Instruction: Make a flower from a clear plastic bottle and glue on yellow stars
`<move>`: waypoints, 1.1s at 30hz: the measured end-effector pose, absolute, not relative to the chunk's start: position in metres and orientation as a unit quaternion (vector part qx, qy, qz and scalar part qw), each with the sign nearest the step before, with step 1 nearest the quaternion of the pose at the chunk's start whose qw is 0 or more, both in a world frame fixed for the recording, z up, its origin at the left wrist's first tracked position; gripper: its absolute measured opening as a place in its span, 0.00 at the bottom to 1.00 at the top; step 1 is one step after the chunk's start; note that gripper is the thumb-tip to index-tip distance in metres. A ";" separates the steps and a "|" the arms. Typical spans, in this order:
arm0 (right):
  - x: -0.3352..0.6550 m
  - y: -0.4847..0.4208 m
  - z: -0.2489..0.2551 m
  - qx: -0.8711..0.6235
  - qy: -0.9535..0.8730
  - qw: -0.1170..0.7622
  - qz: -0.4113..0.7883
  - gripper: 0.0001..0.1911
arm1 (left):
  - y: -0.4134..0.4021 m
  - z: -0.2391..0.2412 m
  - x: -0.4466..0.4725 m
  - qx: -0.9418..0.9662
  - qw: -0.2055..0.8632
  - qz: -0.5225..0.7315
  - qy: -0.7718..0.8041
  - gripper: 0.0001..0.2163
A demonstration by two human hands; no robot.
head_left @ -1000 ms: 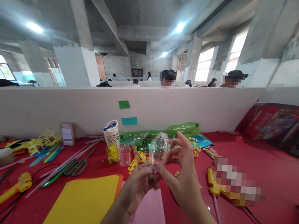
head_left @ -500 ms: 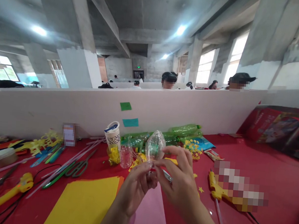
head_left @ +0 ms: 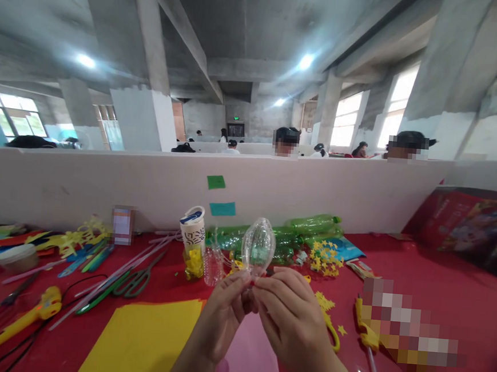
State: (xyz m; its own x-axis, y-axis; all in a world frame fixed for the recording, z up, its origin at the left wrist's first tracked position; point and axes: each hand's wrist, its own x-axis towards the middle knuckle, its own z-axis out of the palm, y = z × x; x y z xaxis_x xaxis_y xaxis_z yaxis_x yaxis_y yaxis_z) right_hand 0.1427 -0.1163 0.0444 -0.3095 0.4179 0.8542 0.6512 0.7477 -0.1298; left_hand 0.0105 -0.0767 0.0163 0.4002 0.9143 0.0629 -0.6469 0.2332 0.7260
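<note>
We hold the clear bulb-shaped piece [head_left: 259, 245] upright above the bench [head_left: 422, 268], fingers of left hand [head_left: 227, 306] and right hand [head_left: 292, 310] pinching its base. Judged step: working that base; next move needs light, steady pressure.

From here I look up at a bare grey concrete ceiling [head_left: 261, 26] crossed by heavy beams [head_left: 187, 38], with thick pillars [head_left: 140, 117] painted white lower down. Lamps [head_left: 305, 61] glare overhead; bright windows [head_left: 402, 95] stand on both sides. A low white partition [head_left: 102, 180] runs behind the red worktop [head_left: 398, 255], and a green sign [head_left: 236, 118] glows near the far wall [head_left: 202, 116].
</note>
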 end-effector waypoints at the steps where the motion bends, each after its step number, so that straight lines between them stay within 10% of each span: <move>1: 0.144 -0.116 0.045 -0.334 -0.801 0.485 -0.110 0.11 | -0.077 0.017 0.010 0.352 0.759 0.514 0.191 0.05; 33: 0.159 -0.121 0.048 -0.436 -0.752 0.492 -0.045 0.16 | -0.088 0.023 0.015 0.383 0.751 0.481 0.240 0.06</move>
State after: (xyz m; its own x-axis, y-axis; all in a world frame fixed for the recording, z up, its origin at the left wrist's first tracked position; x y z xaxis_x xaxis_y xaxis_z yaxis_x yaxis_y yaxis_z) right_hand 0.1586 -0.1211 0.0478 -0.1347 0.6118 0.7795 0.7004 0.6152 -0.3619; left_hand 0.0149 -0.0876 0.0230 0.4221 0.9065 0.0088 -0.5395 0.2434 0.8061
